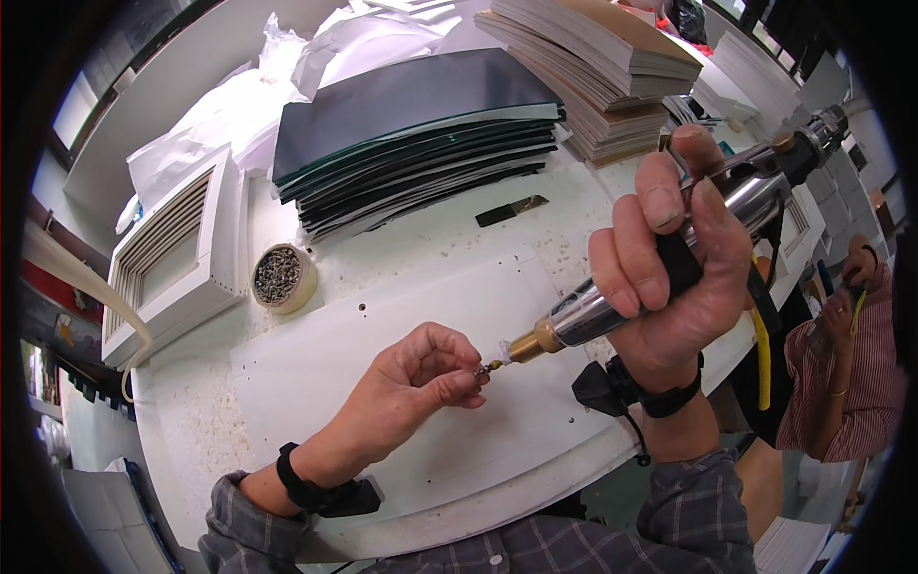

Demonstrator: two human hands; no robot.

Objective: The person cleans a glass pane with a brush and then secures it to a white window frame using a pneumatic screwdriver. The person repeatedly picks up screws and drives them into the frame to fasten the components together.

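Observation:
My right hand (669, 277) is wrapped around a shiny metal power screwdriver (595, 314) with a brass-coloured nose, tilted down to the left. At its tip, the thumb and fingers of my left hand (406, 387) are pinched on a small screw (483, 369) against the bit. Fingertips partly cover the screw. Both hands are above a flat white panel (325, 378) with several small dark holes. Left of the panel stands a round pale tub (298, 298) full of small metal screws.
A stack of dark glossy sheets (411, 96) lies at the back, with thick boards (593, 57) beside it. White frames (215, 249) stand at left. A dark flat blade-like tool (512, 210) rests behind the panel. A yellow hose (762, 359) and another person (841, 383) are at right.

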